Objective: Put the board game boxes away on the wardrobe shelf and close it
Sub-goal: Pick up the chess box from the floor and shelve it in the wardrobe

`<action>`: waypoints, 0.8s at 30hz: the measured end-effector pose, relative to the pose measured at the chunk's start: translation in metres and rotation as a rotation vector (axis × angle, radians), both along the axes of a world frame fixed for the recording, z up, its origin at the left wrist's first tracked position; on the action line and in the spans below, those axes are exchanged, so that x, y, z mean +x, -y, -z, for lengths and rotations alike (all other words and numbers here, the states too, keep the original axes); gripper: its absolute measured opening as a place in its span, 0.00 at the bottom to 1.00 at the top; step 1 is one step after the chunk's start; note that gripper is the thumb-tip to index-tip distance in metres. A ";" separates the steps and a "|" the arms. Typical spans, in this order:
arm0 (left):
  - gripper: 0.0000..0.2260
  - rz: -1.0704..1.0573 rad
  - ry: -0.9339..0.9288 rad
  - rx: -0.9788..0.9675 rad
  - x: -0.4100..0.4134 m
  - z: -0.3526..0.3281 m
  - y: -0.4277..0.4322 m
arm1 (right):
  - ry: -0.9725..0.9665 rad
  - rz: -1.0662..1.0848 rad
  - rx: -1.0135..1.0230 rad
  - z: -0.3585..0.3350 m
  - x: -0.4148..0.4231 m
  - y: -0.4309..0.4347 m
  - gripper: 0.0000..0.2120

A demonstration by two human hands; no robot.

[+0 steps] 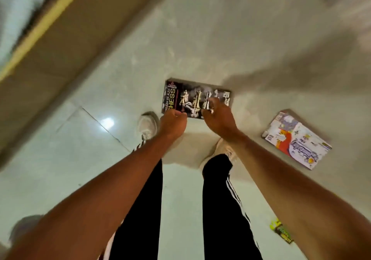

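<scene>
A black chess box [192, 96] lies flat on the pale tiled floor just ahead of my feet. My left hand [173, 124] is at the box's near left corner with its fingers curled under; I cannot see whether they grip the box. Over the near right part of the box hovers my right hand [217, 115], fingers apart and bent, nothing clearly in it. A second, colourful board game box [297, 139] lies on the floor to the right, apart from both hands. The wardrobe shelf is not visible.
A brown furniture base with a yellow strip [40, 44] runs diagonally across the upper left. My two shoes [147, 126] stand just behind the chess box. A small yellow-green packet [281, 230] lies on the floor at the lower right.
</scene>
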State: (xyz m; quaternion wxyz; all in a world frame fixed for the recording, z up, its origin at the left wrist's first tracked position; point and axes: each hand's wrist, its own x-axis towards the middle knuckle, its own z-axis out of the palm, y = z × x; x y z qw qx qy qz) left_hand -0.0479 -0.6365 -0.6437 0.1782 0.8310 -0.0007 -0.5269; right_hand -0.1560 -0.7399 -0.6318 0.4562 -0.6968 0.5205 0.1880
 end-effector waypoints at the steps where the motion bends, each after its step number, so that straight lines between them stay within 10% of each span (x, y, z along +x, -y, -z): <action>1: 0.12 -0.023 -0.015 0.071 -0.007 0.025 -0.001 | -0.012 -0.052 0.002 0.024 -0.001 0.005 0.24; 5: 0.23 -0.289 -0.141 0.266 -0.042 0.138 -0.017 | -0.022 -0.231 -0.003 0.140 -0.007 0.011 0.30; 13: 0.14 -0.833 -0.213 0.078 -0.044 0.214 0.000 | -0.101 -0.318 -0.119 0.231 0.015 0.033 0.42; 17: 0.22 -0.737 0.088 -0.142 -0.034 0.216 0.002 | -0.097 -0.155 -0.146 0.234 0.022 0.043 0.26; 24: 0.18 -0.461 -0.037 -0.091 0.000 0.209 -0.003 | 0.023 0.353 0.277 0.227 0.019 0.025 0.22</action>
